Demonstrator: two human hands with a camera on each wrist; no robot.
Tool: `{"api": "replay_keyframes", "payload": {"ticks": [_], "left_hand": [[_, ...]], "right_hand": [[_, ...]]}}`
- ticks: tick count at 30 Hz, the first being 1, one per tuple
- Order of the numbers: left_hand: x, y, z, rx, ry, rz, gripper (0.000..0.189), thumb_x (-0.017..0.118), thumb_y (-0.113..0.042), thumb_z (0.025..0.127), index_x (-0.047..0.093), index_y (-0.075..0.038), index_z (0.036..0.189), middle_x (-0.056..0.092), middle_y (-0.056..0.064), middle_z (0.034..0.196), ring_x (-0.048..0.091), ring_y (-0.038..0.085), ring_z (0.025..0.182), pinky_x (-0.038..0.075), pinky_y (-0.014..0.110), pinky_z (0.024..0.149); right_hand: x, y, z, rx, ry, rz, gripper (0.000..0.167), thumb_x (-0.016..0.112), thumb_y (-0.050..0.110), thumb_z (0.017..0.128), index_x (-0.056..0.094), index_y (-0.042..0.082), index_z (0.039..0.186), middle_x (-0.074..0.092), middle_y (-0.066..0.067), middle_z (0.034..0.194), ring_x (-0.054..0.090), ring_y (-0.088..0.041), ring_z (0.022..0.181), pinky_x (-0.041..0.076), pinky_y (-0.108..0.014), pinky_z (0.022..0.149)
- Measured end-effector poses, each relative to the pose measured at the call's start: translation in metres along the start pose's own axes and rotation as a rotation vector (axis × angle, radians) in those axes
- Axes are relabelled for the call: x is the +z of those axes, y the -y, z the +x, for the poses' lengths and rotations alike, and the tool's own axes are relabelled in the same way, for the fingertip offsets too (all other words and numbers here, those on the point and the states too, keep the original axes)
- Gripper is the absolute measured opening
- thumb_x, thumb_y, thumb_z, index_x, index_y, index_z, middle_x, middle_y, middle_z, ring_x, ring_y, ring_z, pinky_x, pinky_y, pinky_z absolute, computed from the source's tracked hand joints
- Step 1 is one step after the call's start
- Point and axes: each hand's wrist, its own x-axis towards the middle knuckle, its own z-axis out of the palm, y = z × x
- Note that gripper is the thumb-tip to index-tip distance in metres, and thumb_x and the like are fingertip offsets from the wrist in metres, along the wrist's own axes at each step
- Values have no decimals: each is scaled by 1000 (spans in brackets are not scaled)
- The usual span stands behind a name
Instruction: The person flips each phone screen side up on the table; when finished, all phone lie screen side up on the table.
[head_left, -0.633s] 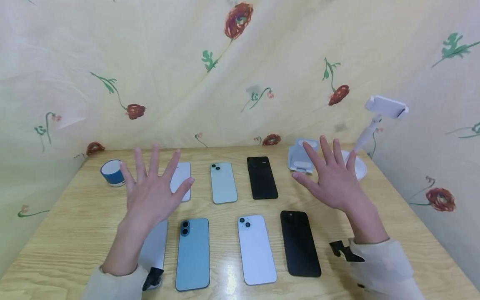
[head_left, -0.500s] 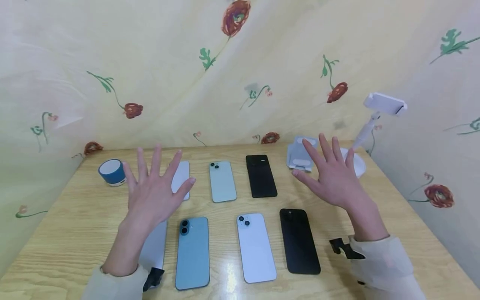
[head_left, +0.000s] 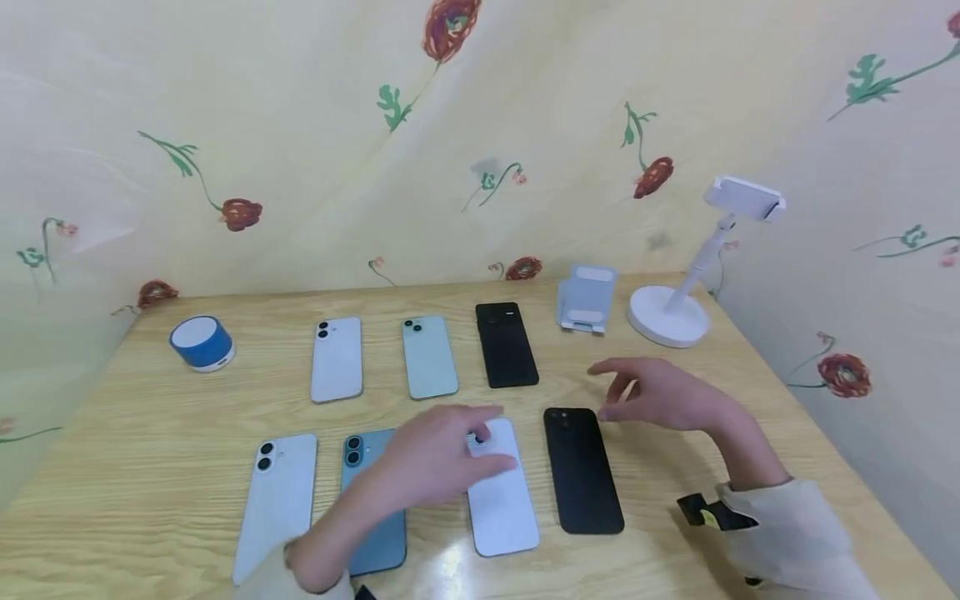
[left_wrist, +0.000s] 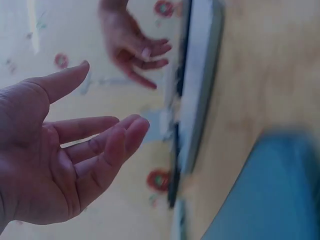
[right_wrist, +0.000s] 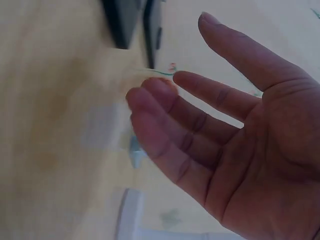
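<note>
My left hand (head_left: 431, 458) hovers over the front row, between a blue phone (head_left: 378, 533) and a pale lavender phone (head_left: 504, 512) whose camera end it partly covers. In the left wrist view that hand (left_wrist: 75, 155) has its thumb apart from loosely bent fingers, with nothing between them. Beside the upper right edge of a front black phone (head_left: 585, 475) is my right hand (head_left: 667, 396). Its fingers are relaxed and hold nothing, as the right wrist view of the hand (right_wrist: 225, 130) also shows. At the front left lies a white phone (head_left: 277, 500), back up.
Behind lie another white phone (head_left: 337, 358), a pale green phone (head_left: 430, 358) and a second black phone (head_left: 507, 346). A blue speaker-like cylinder (head_left: 202, 343) stands far left. A folding phone stand (head_left: 588, 298) and a tall white holder (head_left: 669, 317) stand back right.
Both hands have come down from spread-finger poses. The left swung right across the blue phone, uncovering the two white phones; the right dropped toward the front black phone. The head view shifted slightly right.
</note>
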Motion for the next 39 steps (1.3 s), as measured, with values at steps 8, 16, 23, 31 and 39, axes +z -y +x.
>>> {"api": "replay_keyframes", "payload": {"ticks": [8, 16, 23, 31, 39], "left_hand": [[45, -26, 23, 49, 196, 106, 81, 82, -54, 88, 57, -11, 152, 72, -7, 117, 65, 8, 105, 55, 27, 87], [63, -34, 35, 44, 232, 154, 88, 87, -48, 86, 53, -3, 153, 60, -8, 92, 54, 5, 81, 47, 20, 70], [75, -29, 47, 52, 231, 175, 89, 87, -48, 85, 52, -1, 153, 66, -10, 94, 60, 7, 95, 53, 23, 82], [77, -41, 55, 42, 221, 213, 86, 91, -36, 84, 53, 1, 151, 73, 3, 109, 66, 16, 106, 57, 30, 93], [82, -47, 57, 27, 170, 264, 87, 94, -32, 81, 53, 3, 150, 72, 15, 129, 68, 21, 111, 58, 31, 90]], "right_hand": [[20, -14, 5, 12, 110, 129, 52, 81, 16, 91, 59, 0, 135, 66, -4, 83, 63, -20, 68, 53, -28, 61], [26, -13, 10, 78, 103, 128, 42, 84, 13, 89, 61, 6, 124, 61, -4, 75, 59, -18, 60, 49, -27, 56], [25, -13, 10, 100, 122, 113, 41, 83, 15, 91, 60, 7, 124, 59, -4, 76, 58, -17, 59, 48, -28, 56], [22, -16, 6, 129, 103, 116, 43, 82, 15, 92, 58, 6, 126, 59, -5, 78, 58, -17, 61, 51, -31, 56], [21, -21, 5, 158, 67, 129, 43, 82, 14, 91, 58, 4, 125, 59, -6, 77, 58, -18, 60, 51, -32, 57]]}}
